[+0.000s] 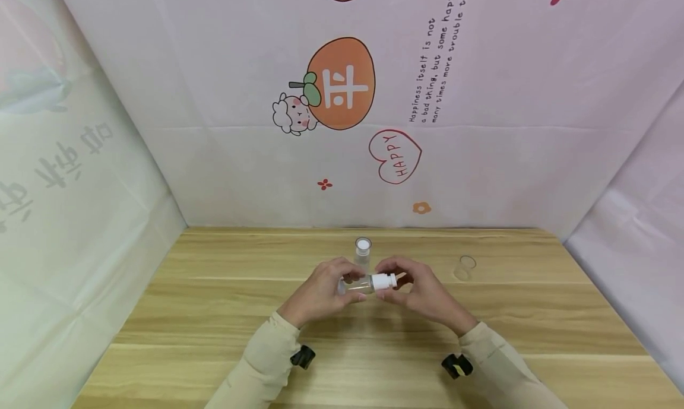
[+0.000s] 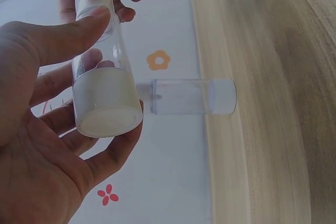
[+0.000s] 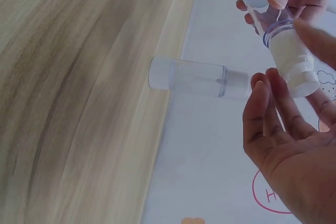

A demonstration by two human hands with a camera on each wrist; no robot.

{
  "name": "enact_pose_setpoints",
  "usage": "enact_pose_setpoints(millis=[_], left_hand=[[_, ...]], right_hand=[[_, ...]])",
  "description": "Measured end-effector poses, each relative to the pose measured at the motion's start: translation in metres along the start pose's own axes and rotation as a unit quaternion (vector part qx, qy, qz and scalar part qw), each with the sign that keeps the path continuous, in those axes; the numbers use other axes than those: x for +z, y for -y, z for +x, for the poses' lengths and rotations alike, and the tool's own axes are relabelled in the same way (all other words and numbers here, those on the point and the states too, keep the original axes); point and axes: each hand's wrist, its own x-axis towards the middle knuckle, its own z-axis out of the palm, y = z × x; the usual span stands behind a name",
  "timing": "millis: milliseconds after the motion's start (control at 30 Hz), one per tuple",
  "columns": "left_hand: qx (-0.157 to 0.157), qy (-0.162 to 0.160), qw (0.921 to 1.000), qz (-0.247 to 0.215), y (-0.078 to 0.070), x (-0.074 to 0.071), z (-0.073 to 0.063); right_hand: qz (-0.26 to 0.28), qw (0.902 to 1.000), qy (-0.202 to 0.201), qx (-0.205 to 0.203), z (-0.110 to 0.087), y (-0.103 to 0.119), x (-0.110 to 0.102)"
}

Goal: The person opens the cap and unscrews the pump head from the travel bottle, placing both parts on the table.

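Tabletop [image 1: 374,379] beneath bottle [image 1: 364,286], printed backdrop [image 1: 240,165] behind

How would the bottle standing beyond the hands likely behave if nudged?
The standing bottle would probably tip easily, being tall on a narrow round base. Once down, its cylindrical shape would likely let it roll. Its smooth, clear sides may feel slippery.

The held bottle [image 1: 360,286] looks glossy clear plastic, its top [image 1: 382,281] smooth — the table [image 1: 374,376] wood-grained, the backdrop [image 1: 240,171] matt, creased cloth.
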Motion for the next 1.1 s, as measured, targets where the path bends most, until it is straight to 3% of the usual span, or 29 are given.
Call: enact_pose_setpoints(millis=[333, 833, 1100], left_hand=[[0.007, -0.008, 0.9999, 0.0, -0.0002, 0.0005, 0.0001], [0.003, -0.004, 1.0, 0.0, -0.0009, -0.0005, 0.0001], [0.004, -0.005, 1.0, -0.004, 0.0009, 0.0, -0.0004]], right_hand=[[-0.002, 0.9981, 0.011, 0.06, 0.0016, -0.0001, 0.0008], [0.006, 0.9998, 0.005, 0.016, 0.0004, 0.0011, 0.0019], [0.012, 0.9995, 0.004, 0.03, -0.0008, 0.0001, 0.0012]])
